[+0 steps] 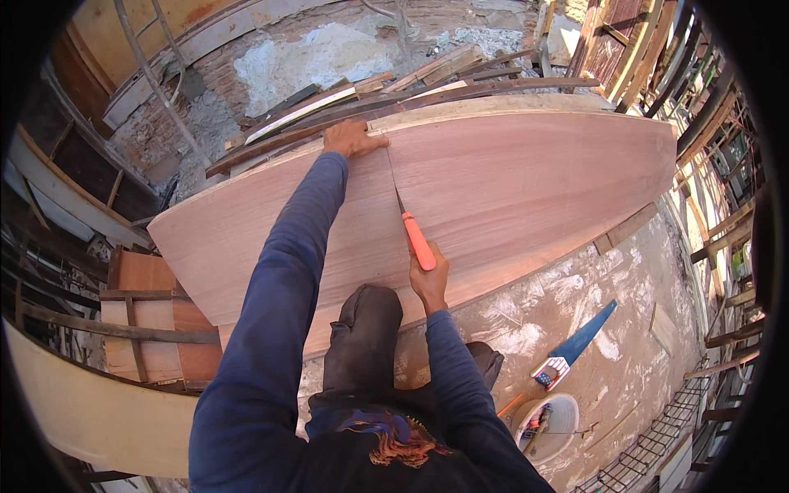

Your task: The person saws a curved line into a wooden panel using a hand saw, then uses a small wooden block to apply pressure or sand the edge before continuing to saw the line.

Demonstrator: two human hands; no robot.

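Note:
A long reddish-brown plywood sheet [526,172] lies across in front of me, raised above the floor along its far side. My left hand [353,140] grips its far edge, fingers over the rim and thumb pointing right along the surface. In my right hand [431,279] is a handsaw [418,240] with an orange handle, held near the middle of the sheet. Its narrow dark blade, seen nearly edge-on, points away from me. A thin dark line runs from the blade tip to the far edge, just right of my left thumb. My left knee rests against the near side of the sheet.
On the dusty floor to the right lie a second handsaw [575,349] with a blue blade and a white bucket [552,429] holding tools. Loose timber [411,94] is heaped behind the sheet. Wire mesh [657,440] lies at lower right, and wooden panels [152,316] stand at left.

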